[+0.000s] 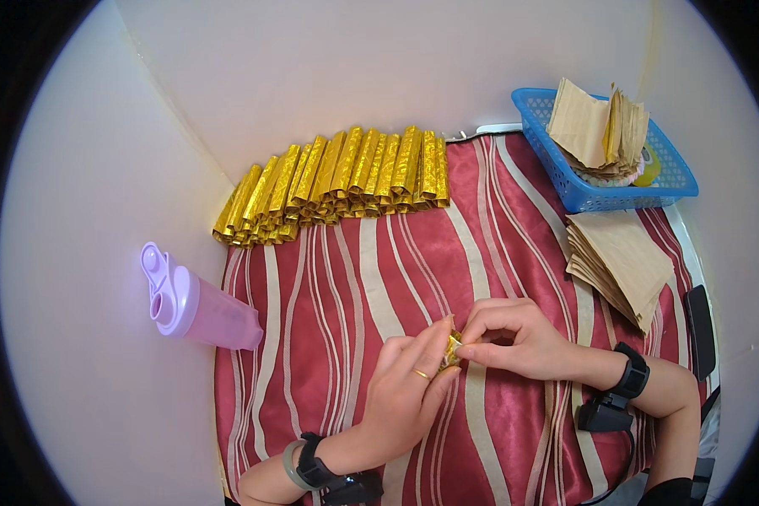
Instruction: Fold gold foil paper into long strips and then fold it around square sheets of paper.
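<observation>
A pale wall (pixel 354 67) rises behind a bench spread with a dark red cloth (pixel 329 287) that has wavy cream stripes. Along its far edge, left of centre, lies a broad pile of gold foil tubes (pixel 346 173), stacked in layers side by side. At the far right sits a blue perforated basket (pixel 632 199) with a bundle of brown paper (pixel 582 126) standing in it; a fanned stack of brown sheets (pixel 624 257) lies just in front. A lilac shaker bottle (pixel 215 312) is at the left edge, well apart from the hands. The left hand (pixel 409 379) and right hand (pixel 519 337) meet near the front, each with a black strap at the wrist. Smallest are a crumpled gold piece (pixel 451 350) and a ring (pixel 420 374) on the left hand. The gold piece is between the hands: the left fingers and thumb are clamped on it, while the right thumb and forefinger pinch its right side.
</observation>
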